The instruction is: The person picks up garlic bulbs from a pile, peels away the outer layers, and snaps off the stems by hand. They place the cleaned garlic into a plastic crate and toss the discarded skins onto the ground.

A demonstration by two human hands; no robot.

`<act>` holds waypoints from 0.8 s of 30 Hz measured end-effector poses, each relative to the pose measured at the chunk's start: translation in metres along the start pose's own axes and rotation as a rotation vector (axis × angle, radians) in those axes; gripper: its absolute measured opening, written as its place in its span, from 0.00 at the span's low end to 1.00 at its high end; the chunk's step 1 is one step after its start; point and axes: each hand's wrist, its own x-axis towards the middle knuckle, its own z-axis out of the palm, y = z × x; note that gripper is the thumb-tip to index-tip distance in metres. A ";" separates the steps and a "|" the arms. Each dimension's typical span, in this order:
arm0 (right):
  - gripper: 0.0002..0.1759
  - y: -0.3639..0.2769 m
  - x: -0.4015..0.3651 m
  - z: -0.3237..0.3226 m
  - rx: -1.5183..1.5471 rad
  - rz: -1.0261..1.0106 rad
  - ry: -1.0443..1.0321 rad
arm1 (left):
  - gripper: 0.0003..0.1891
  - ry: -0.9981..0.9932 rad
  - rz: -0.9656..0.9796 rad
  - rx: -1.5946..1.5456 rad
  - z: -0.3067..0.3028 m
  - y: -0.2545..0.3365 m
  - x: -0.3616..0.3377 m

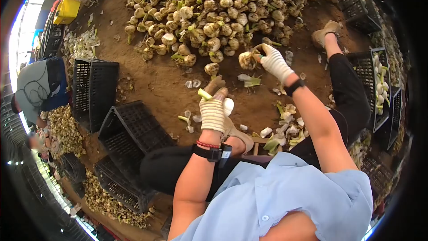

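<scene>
My left hand (213, 110), in a striped knit glove with brown-stained fingers, is closed round a garlic bulb (228, 106). Its pale green cut stem (204, 94) pokes out on the left and its white side shows on the right. Just beyond those fingertips lies another bulb, dirty and brown (211, 68). My right hand (273, 62), gloved the same way, pinches a soil-covered garlic bulb (247, 60) at the near edge of the large garlic pile (214, 18). The thumb and fingers meet on the bulb's right side.
Black plastic crates (96, 93) stand at left, some tilted; another crate (381, 85) at right holds white bulbs. Peelings and trimmed leaves (285, 129) litter the dirt floor by my legs. At far left a person (38, 87) bends near more garlic (67, 129). A yellow container (67, 10) sits behind.
</scene>
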 end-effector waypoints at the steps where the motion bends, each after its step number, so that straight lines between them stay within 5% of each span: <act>1: 0.20 0.002 -0.017 -0.012 0.280 -0.053 -0.081 | 0.33 -0.088 -0.017 -0.022 0.002 -0.002 -0.003; 2: 0.21 0.001 -0.034 -0.024 0.560 -0.112 -0.156 | 0.33 -0.109 -0.017 -0.023 0.007 -0.004 -0.006; 5: 0.21 -0.057 -0.097 -0.059 0.881 -0.050 -0.295 | 0.54 -0.485 0.072 -0.062 0.024 -0.006 -0.014; 8: 0.25 -0.078 -0.129 -0.069 0.754 -0.217 -0.272 | 0.50 -0.541 0.243 0.132 0.035 0.004 -0.029; 9: 0.27 -0.088 -0.141 -0.066 1.069 -0.088 -0.331 | 0.45 -0.501 0.216 -0.027 0.043 0.011 -0.044; 10: 0.27 -0.087 -0.149 -0.061 1.066 -0.097 -0.327 | 0.45 -0.507 0.224 -0.028 0.043 0.008 -0.048; 12: 0.30 -0.094 -0.164 -0.050 1.461 0.092 -0.306 | 0.42 -0.488 0.570 0.134 0.048 0.016 -0.061; 13: 0.32 -0.110 -0.175 -0.049 1.296 0.007 -0.275 | 0.40 -0.479 -0.070 -0.552 0.053 0.028 -0.073; 14: 0.31 -0.100 -0.180 -0.036 1.056 -0.310 -0.149 | 0.40 -0.487 -0.070 -0.550 0.050 0.018 -0.073; 16: 0.32 -0.088 -0.173 -0.021 0.997 -0.298 -0.058 | 0.39 -0.237 0.902 0.468 0.041 -0.009 -0.067; 17: 0.32 -0.093 -0.174 -0.020 0.995 -0.303 -0.054 | 0.39 -0.169 1.031 0.558 0.042 -0.009 -0.067; 19: 0.23 -0.105 -0.175 -0.021 0.886 -0.143 0.005 | 0.38 -0.191 1.023 0.542 0.042 -0.008 -0.070; 22: 0.19 -0.112 -0.183 -0.027 0.783 -0.219 0.038 | 0.33 -0.240 0.971 0.505 0.041 -0.008 -0.076; 23: 0.33 -0.109 -0.183 -0.030 0.805 -0.226 -0.029 | 0.32 -0.256 0.951 0.494 0.041 -0.008 -0.078; 24: 0.33 -0.106 -0.184 -0.034 0.805 -0.228 -0.032 | 0.30 -0.274 0.929 0.483 0.041 -0.008 -0.080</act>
